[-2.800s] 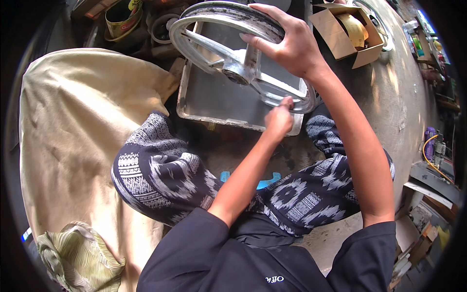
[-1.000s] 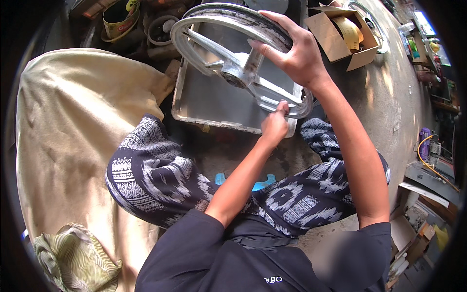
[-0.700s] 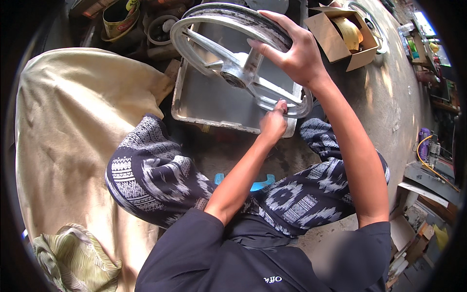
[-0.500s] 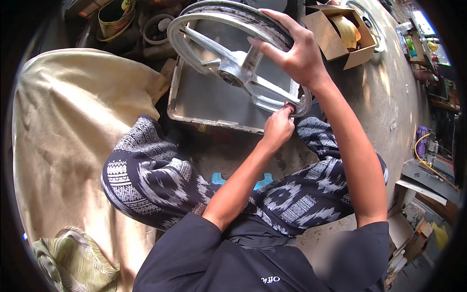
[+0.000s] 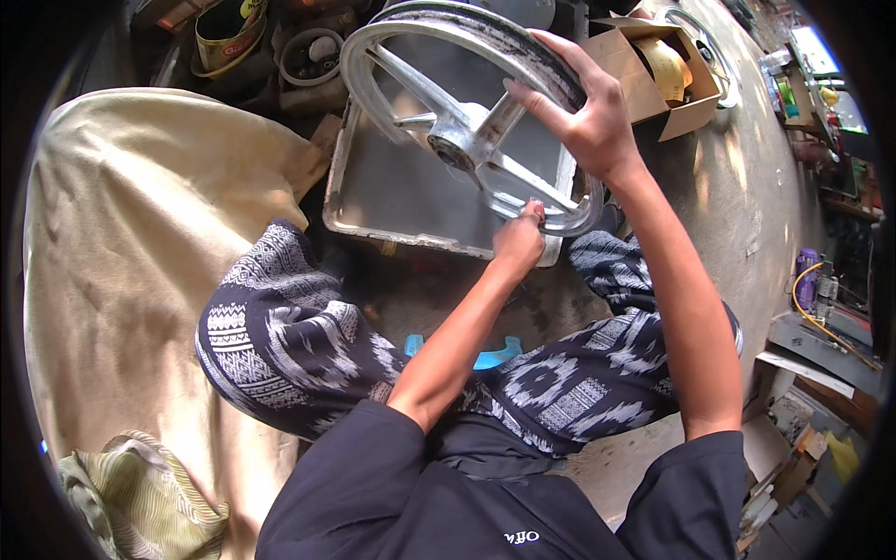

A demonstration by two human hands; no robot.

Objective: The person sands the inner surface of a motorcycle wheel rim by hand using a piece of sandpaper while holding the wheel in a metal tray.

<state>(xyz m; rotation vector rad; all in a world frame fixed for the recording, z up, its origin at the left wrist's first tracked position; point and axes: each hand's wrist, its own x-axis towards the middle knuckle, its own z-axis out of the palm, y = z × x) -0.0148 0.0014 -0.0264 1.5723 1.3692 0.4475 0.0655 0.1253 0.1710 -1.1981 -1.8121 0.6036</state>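
Observation:
A silver spoked motorcycle wheel (image 5: 457, 138), with dark marks along its outer rim, is tilted up over a rectangular tub (image 5: 411, 235). My right hand (image 5: 597, 117) grips the rim at the upper right, thumb on the near side and fingers over the outer face. At the wheel's lower edge, my left hand (image 5: 519, 243) is closed with its fingertips against the inner rim, beside a spoke. Whatever those fingers pinch is too small and hidden to name. Inside the tub lies a flat grey surface, partly behind the wheel.
A tan sheet (image 5: 168, 205) spreads at the left, with a striped green cloth (image 5: 140, 499) on it. Buckets (image 5: 229, 42) stand at the far left. An open cardboard box (image 5: 693, 117) and another wheel (image 5: 730, 89) are at the far right. Something blue (image 5: 499, 357) shows between my legs.
The wheel and my right hand have shifted slightly right. My left hand has slid left along the lower rim; a small dark reddish thing seen at its fingertips is now hardly visible.

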